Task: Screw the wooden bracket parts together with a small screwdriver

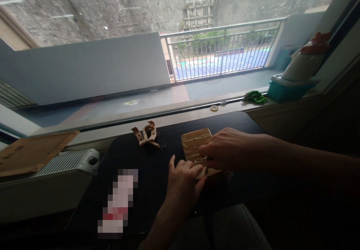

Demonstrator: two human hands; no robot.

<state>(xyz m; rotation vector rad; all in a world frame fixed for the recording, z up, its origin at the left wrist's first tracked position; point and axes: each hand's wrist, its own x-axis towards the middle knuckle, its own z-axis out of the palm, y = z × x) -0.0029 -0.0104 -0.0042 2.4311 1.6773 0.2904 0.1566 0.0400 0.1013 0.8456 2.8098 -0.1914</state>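
A black table (149,167) stands by a window sill (182,116). A white heater (67,162) is left of the table. On the table sits a tan block (194,139), shiny and streaky on top. The left hand (181,177) pinches a small pale piece (200,174); the right hand (225,147) is curled, holding what I cannot tell.

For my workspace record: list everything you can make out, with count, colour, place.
Table: one, black, lower centre
Block: one, brown, on table
Curved pieces: several, light brown, table's far edge
Screw-like pieces: few, dark, beside curved pieces
Pixelated item: one, mostly pinkish, table's left
Round object: one, yellowish, on sill
Cloth: one, green, on sill
Container: one, teal, sill's right
Orange-topped vessel: one, white, atop container
Radiator: one, white, left
Cardboard: one, brown, over radiator
Railing: one, grey, outside
Floor sign: one, yellowish, outside
Left hand: one, bare, block's near edge
Right hand: one, bare, block's right side
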